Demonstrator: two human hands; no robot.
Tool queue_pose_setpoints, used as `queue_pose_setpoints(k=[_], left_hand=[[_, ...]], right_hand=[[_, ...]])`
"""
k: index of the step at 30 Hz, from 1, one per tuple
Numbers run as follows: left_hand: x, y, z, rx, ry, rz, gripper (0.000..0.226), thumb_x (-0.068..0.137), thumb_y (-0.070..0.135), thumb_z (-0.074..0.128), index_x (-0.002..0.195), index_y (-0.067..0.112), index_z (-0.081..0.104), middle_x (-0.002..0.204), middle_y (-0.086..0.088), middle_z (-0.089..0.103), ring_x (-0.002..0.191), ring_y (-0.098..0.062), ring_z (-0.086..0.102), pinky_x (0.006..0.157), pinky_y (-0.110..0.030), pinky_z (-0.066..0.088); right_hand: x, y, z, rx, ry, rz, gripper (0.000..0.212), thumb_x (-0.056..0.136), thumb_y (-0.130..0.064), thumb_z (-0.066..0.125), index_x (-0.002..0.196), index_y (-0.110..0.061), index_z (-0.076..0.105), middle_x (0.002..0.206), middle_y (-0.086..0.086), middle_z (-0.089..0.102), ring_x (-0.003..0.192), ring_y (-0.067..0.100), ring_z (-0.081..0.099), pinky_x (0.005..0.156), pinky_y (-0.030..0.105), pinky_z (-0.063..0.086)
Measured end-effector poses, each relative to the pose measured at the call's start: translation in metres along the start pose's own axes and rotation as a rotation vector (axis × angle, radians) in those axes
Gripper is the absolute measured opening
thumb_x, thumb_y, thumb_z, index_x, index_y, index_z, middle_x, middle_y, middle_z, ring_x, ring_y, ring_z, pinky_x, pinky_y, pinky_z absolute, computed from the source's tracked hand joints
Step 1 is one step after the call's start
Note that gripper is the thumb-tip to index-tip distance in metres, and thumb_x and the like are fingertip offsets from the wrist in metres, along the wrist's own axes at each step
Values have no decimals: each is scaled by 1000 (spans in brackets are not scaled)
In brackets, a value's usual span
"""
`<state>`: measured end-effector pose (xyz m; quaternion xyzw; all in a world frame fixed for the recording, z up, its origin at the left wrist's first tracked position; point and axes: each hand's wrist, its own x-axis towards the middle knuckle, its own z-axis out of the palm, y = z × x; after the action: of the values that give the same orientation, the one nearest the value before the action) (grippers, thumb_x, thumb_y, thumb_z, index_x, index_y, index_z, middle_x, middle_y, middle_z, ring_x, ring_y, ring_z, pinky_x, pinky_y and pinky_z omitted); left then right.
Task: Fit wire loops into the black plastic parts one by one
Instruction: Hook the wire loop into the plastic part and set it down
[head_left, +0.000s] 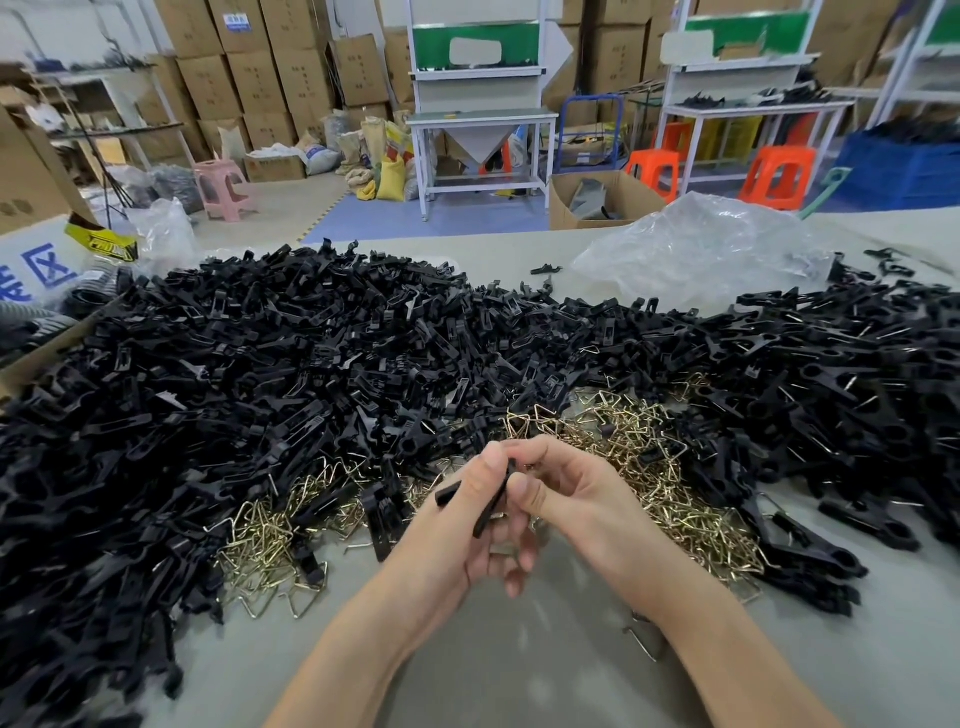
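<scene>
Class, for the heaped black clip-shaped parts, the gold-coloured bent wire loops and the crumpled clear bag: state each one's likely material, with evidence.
Black clip-shaped parts: likely moulded plastic, dull sheen, identical shapes.
Gold-coloured wire loops: metal, perhaps brass-plated; bright glints, sharp bends.
Crumpled clear bag: thin plastic film, see-through, shiny creases.

We see a grey-green table (493, 675) carrying a wide heap of black parts (311, 364) across its back and sides. Brassy wire loops (649, 457) lie piled against it in front, and a crumpled clear bag (701, 249) lies far right.
</scene>
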<state>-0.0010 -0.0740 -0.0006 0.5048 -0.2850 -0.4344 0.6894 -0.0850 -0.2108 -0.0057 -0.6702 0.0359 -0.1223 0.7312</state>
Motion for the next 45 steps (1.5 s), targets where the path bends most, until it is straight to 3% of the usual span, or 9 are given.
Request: queue_pose_setpoints(k=[3, 6, 10, 15, 23, 33, 37, 41, 45], left_hand=[[0, -3, -1, 56, -21, -4, 81, 75, 85, 57, 115, 14, 67, 70, -2, 43, 60, -18, 53, 51, -29, 45], [1, -5, -3, 68, 0, -31, 83, 71, 91, 54, 101, 16, 71, 63, 1, 39, 53, -17, 50, 49, -27, 44], [2, -11, -8, 149, 32, -14, 84, 71, 95, 47, 99, 20, 73, 58, 5, 37, 49, -14, 47, 48, -26, 43], [5, -12, -8, 179, 69, 21, 78, 68, 96, 48, 81, 23, 73, 51, 5, 38, 43, -14, 43, 46, -25, 40], [11, -17, -15, 284, 107, 49, 85, 83, 84, 50, 72, -1, 51, 45, 0, 36, 38, -18, 38, 49, -25, 39], [7, -13, -11, 233, 132, 5, 69, 75, 87, 56, 57, 21, 46, 45, 5, 34, 41, -16, 36, 49, -25, 37], [5, -10, -7, 217, 132, 18, 69, 71, 87, 59, 59, 20, 49, 46, 3, 39, 42, -16, 38, 49, -27, 35], [5, -5, -5, 142, 118, 34, 58, 71, 77, 66, 58, 23, 49, 51, 4, 35, 40, -12, 31, 44, -23, 31], [4, -4, 0, 45, 132, 54, 40, 76, 58, 67, 59, 24, 54, 51, 5, 37, 38, -7, 28, 49, -27, 20]], right_hand=[[-1, -3, 0, -78, 10, -5, 26, 88, -26, 70, 113, -17, 70, 94, 13, 73, 56, 30, 67, 59, 57, 58], [-3, -2, -1, -198, 69, -36, 19, 80, -33, 74, 99, -34, 77, 123, -6, 68, 81, 31, 72, 80, 58, 59], [-2, -1, 0, -306, 71, -78, 20, 79, -37, 74, 91, -53, 76, 118, -20, 68, 108, 9, 68, 99, 39, 54], [-4, 1, 0, -283, 93, -96, 21, 85, -14, 77, 104, -23, 81, 114, -13, 72, 97, 10, 73, 84, 22, 57], [-5, -7, 0, -302, -5, -14, 20, 92, -4, 70, 112, -3, 76, 116, 3, 71, 100, 17, 71, 99, 48, 54], [-5, -7, 6, -244, -53, -47, 26, 85, -25, 77, 111, -26, 75, 107, -7, 68, 84, 24, 73, 87, 46, 60], [-5, -7, 8, -219, -74, -48, 22, 82, -31, 76, 104, -31, 74, 111, 9, 62, 88, 42, 69, 89, 58, 55], [-8, -12, 10, -156, -87, -12, 33, 92, -17, 70, 125, -19, 68, 99, 12, 70, 78, 26, 77, 80, 31, 60], [-9, -18, 13, -73, -100, -4, 44, 90, -18, 66, 134, -18, 62, 99, 18, 75, 79, 20, 76, 77, 25, 59]])
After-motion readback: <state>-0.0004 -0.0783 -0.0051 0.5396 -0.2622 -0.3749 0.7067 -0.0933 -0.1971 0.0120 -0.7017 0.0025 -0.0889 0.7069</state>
